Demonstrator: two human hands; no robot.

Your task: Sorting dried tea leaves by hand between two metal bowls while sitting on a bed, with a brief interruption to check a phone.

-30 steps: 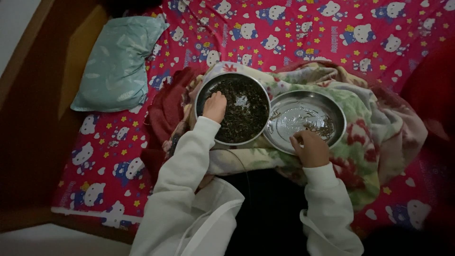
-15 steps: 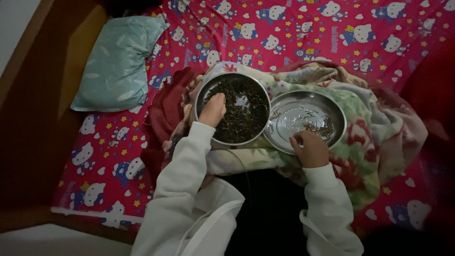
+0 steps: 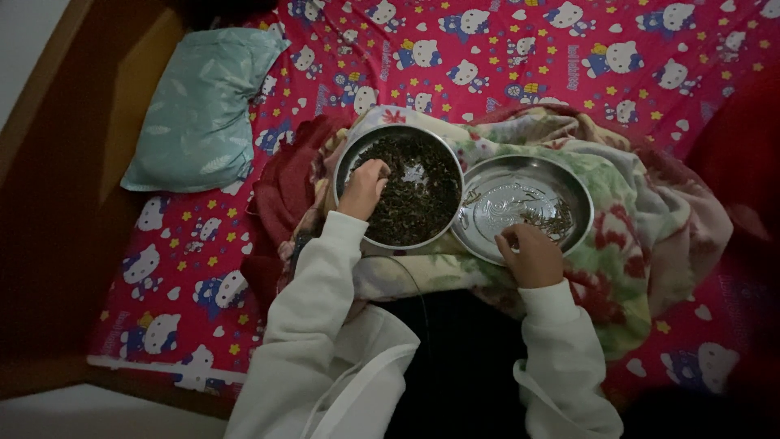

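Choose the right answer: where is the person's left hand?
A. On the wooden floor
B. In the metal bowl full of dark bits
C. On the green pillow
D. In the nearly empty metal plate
B. The left hand reaches into the metal bowl holding the dark bits, while the right hand rests at the rim of the nearly empty metal plate.

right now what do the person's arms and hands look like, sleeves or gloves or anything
Both arms wear long, loose cream-white fabric sleeves with snug cuffs ending at the wrists. The left hand and right hand are bare: no gloves, and no rings or watch that this dim view shows.
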